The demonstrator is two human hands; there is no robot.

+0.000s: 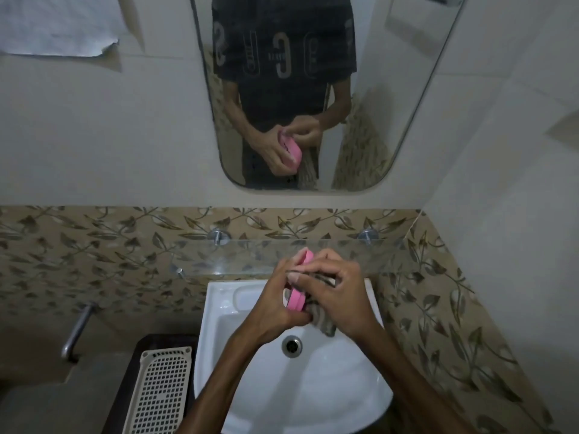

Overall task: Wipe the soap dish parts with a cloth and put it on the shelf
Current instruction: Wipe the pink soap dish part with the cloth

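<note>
Pink soap dish (297,296): edge-on over sink (250,355), left hand (275,305) fingers clamped, steadying. Right hand (338,296): fingers curled, pinching cloth (326,324), apparently wiping rim.

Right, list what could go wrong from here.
1. The left hand holds the pink dish on edge over the sink; a slip would likely drop it into the basin.
2. The cloth in the right hand hangs low and might touch the basin.
3. The glass shelf sits close behind the hands; lifting carelessly could knock its edge.
</note>
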